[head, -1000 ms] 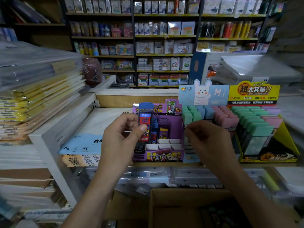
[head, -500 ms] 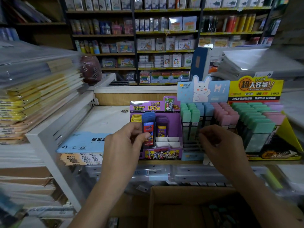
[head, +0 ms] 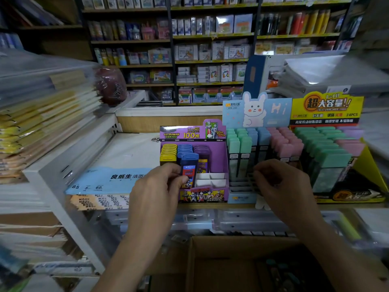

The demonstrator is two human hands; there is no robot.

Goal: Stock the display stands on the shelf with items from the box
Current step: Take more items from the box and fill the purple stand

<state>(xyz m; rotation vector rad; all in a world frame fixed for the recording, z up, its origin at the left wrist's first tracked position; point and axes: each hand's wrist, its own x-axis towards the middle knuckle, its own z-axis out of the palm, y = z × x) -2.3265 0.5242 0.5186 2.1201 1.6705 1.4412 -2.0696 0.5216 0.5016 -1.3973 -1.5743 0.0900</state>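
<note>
The left hand [head: 154, 192] is pinching a blue lead case [head: 189, 165] between thumb and fingertips, holding it upright over the middle column of the purple display stand [head: 221, 161]. The case's lower end is dipping behind the thumb, so whether it is seated in a slot cannot be told.

Behind it, the stand is carrying three rows of cases: yellow cases [head: 168, 151] on the left, blue cases [head: 185, 148] in the middle and purple cases [head: 202, 150] on the right. The white dividers [head: 212, 180] at the front right are showing bare compartments.

The right hand [head: 282, 186] is hovering apart from the left one, with its fingers curled at the front slots of the bunny display stand [head: 256, 111]. Whether it is gripping anything cannot be told. That stand is holding green, blue and pink cases [head: 284, 142] in upright rows, just beside the purple one.

Further right, the yellow display stand [head: 372, 165] is filled mostly with mint cases [head: 328, 148], with some pink ones behind them.

All three stands are sitting on the wooden shelf [head: 210, 206]. To their left, a blue paper pack [head: 109, 178] is lying flat.

Below the hands, the cardboard box [head: 231, 242] is standing open, its contents dark and blurred.
</note>
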